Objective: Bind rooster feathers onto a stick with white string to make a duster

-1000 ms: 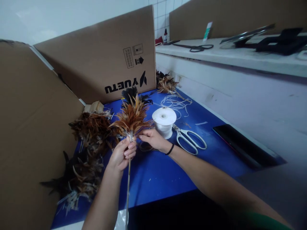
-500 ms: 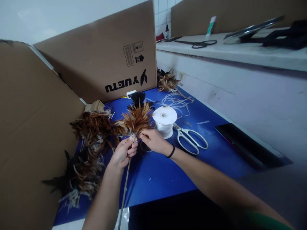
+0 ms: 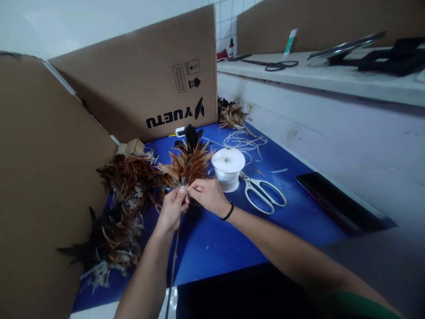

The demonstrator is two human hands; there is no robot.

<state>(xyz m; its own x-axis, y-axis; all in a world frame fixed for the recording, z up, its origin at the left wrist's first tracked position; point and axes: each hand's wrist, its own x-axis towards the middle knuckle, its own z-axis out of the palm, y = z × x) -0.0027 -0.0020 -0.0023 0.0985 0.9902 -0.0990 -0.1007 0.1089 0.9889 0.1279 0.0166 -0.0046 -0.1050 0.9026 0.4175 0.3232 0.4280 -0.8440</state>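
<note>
My left hand (image 3: 172, 208) is closed round the base of a feather bundle (image 3: 191, 166), brown with a black tuft on top, where it meets a thin stick (image 3: 175, 257) that hangs down toward me. Just to the right, my right hand (image 3: 209, 194), with a black band at the wrist, pinches at the same base; what lies between its fingertips is too small to make out. A white spool (image 3: 228, 161) of pale ribbon stands right behind that hand. Silver-handled scissors (image 3: 264, 192) lie beside the spool.
Loose feather piles (image 3: 128, 177) lie on the left of the blue table (image 3: 226, 248). Cardboard panels (image 3: 133, 75) stand behind and left. A dark phone (image 3: 335, 197) rests at the right, and loose ribbon (image 3: 244, 141) at the back. Black scissors (image 3: 277, 65) lie on a ledge.
My right hand has moved slightly left, closer to my left hand at the feather base. The feather bundle has turned and tipped a little. The view has shifted slightly.
</note>
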